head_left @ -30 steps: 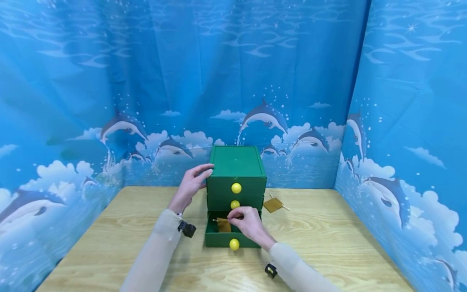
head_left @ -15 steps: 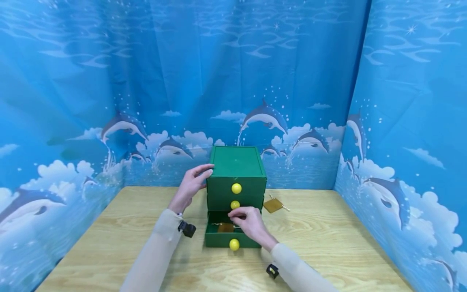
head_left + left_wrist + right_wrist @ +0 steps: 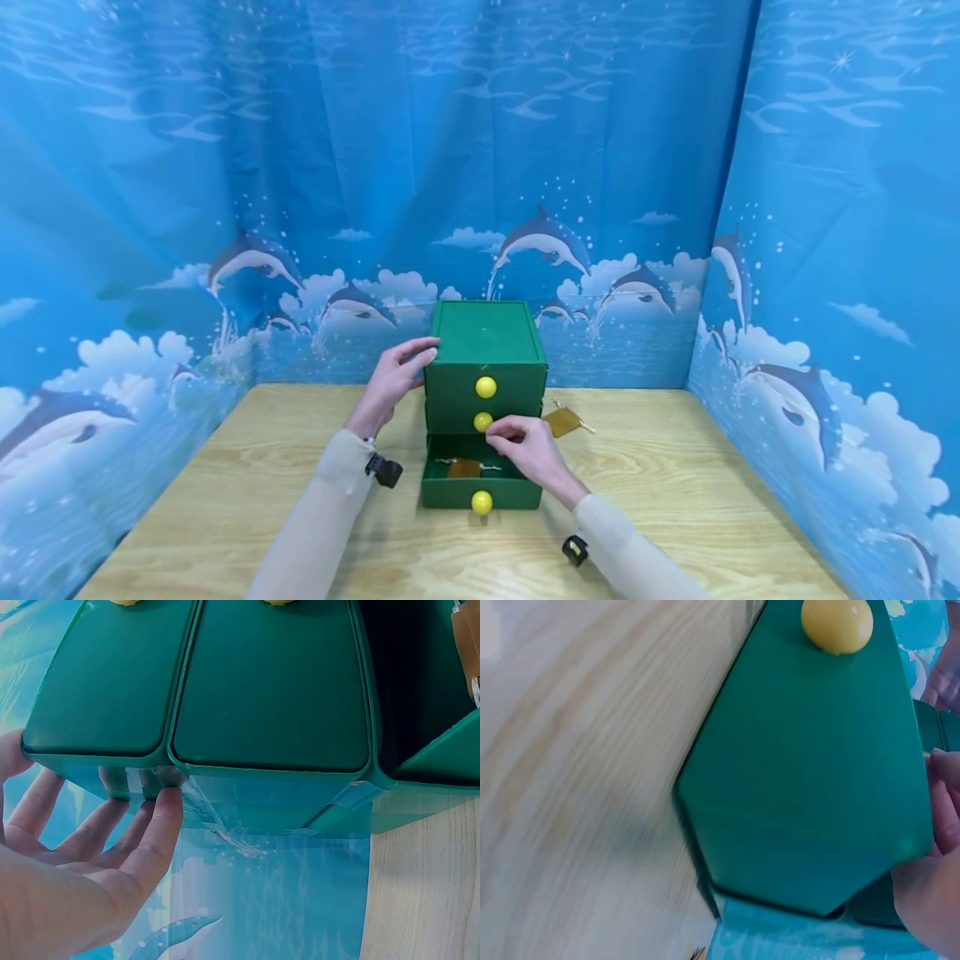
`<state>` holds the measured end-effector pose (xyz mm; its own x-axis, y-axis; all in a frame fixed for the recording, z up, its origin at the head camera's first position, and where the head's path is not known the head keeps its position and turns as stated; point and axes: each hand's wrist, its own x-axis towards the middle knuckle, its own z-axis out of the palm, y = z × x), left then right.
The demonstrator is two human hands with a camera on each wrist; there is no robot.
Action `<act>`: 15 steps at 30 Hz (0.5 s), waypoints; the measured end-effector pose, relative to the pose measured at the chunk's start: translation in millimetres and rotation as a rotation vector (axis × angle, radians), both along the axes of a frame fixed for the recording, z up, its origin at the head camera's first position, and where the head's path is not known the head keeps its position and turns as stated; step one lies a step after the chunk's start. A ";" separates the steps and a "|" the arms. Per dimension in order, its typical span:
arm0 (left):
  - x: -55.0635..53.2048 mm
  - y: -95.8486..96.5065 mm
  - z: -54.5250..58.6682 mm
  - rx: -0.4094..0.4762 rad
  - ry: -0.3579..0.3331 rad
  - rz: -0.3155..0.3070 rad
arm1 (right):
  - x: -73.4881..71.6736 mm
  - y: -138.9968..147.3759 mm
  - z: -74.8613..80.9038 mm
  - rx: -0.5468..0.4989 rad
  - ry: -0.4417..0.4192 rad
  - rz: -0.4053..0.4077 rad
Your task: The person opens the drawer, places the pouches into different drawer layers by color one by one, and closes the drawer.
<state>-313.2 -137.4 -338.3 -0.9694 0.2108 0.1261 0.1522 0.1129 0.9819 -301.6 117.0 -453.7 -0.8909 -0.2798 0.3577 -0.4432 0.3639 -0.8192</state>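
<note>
A green three-drawer box (image 3: 487, 333) stands on the table with its bottom drawer (image 3: 442, 493) pulled out. Inside that drawer lies a small brown pouch (image 3: 465, 468) with pale cords at both ends. My left hand (image 3: 392, 379) rests against the box's left side; in the left wrist view its fingers (image 3: 154, 840) are spread, with fingertips touching the side wall. My right hand (image 3: 528, 450) is over the drawer's right part, fingers loosely curled with no pouch in them. Its fingertips are beside the middle yellow knob (image 3: 482, 422); whether they touch it cannot be told.
Another brown pouch (image 3: 564, 421) with cords lies on the wooden table (image 3: 660, 483), right of the box. Yellow knobs mark the top drawer (image 3: 450, 387) and the bottom one. Blue dolphin-print curtains (image 3: 360, 208) surround the table at the back and sides.
The pouch in the bottom drawer has gone from hanging at my right fingertips to lying flat. My right hand has let it go and shifted right. The left hand has stayed still.
</note>
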 end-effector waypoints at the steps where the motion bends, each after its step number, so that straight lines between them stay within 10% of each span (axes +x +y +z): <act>1: -0.3 0.1 0.1 0.001 0.001 -0.001 | -1.1 1.9 -0.4 -0.011 0.003 -0.002; 15: -0.6 0.5 -1.3 -0.004 0.003 0.002 | -10.7 35.5 0.9 -0.022 -0.016 -0.017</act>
